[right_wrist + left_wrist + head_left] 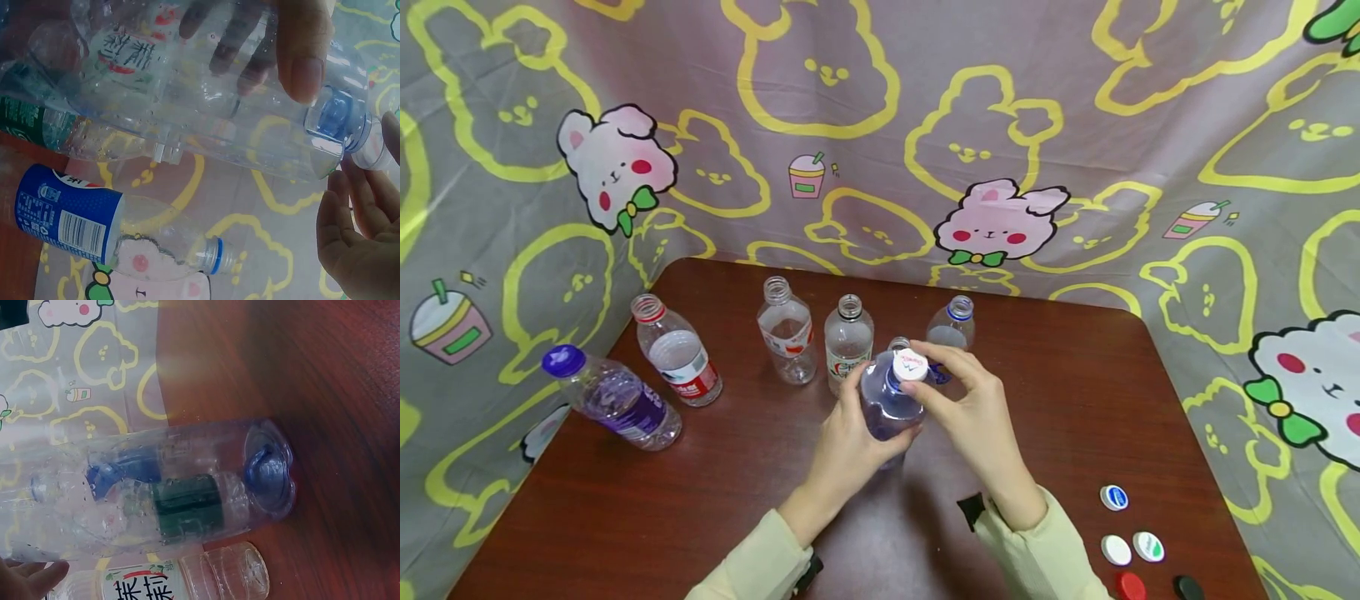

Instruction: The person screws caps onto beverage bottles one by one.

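A large, clear plastic bottle with a faint blue-violet tint (886, 410) is held over the middle of the dark reddish-brown wooden table (1037, 400), in front of several smaller bottles; whether its base touches the wood I cannot tell. The left hand (847, 446) grips its body, fingers round one side and thumb round the other, while the right hand (987, 417) pinches the round white plastic cap with red and blue print (911, 365) between thumb and fingers. The cap sits at the bottle's mouth, just above a blue ring (356, 134) at the neck; how tightly it fits does not show. The bottle's shoulders are broad and rounded, its wall glossy and see-through, dotted with droplets in the right wrist view. In the left wrist view its base is lobed and tinted a deeper blue, and a green label (187, 503) shows through the side. Beyond it stand a clear plastic bottle with a black neck ring (849, 337) and a clear plastic bottle with a blue neck ring and blue label (69, 212).
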`<state>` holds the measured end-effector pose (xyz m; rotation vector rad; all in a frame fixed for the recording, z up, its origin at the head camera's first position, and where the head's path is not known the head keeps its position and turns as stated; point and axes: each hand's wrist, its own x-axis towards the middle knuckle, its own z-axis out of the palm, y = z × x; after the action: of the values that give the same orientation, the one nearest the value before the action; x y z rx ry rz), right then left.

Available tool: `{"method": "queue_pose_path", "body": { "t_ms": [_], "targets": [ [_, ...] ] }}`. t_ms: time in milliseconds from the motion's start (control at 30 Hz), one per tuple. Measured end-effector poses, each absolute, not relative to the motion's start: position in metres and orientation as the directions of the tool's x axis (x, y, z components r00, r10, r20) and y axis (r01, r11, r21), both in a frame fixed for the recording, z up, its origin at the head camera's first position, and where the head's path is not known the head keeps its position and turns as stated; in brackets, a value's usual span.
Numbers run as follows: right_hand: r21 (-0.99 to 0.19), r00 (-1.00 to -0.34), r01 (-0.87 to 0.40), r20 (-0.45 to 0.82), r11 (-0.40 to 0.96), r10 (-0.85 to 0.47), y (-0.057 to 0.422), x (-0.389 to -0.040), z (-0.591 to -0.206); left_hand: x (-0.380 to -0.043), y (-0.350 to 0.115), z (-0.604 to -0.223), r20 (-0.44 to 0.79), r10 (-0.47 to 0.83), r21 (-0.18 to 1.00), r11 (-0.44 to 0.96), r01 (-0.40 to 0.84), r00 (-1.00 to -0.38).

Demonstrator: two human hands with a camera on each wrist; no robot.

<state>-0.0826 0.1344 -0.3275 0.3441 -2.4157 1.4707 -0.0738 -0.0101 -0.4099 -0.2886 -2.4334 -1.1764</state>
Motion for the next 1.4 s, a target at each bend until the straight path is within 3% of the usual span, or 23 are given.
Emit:
{"method": "queue_pose_path", "body": {
  "t_ms": [767,1400],
  "targets": [
    [-0.834,-0.964,-0.26,0.257,0.487,-0.073,0.134,-0.089,-0.327,-0.078,-0.01,-0.412,0.423,0.015,0.736,0.578,0.352,-0.906],
    [-0.781,-0.969,-0.233,0.239,0.579,-0.067,0.131,-0.093,-0.324,-0.079,-0.011,-0.41,0.384,0.022,0.753,0.571,0.327,-0.923]
  ]
}}
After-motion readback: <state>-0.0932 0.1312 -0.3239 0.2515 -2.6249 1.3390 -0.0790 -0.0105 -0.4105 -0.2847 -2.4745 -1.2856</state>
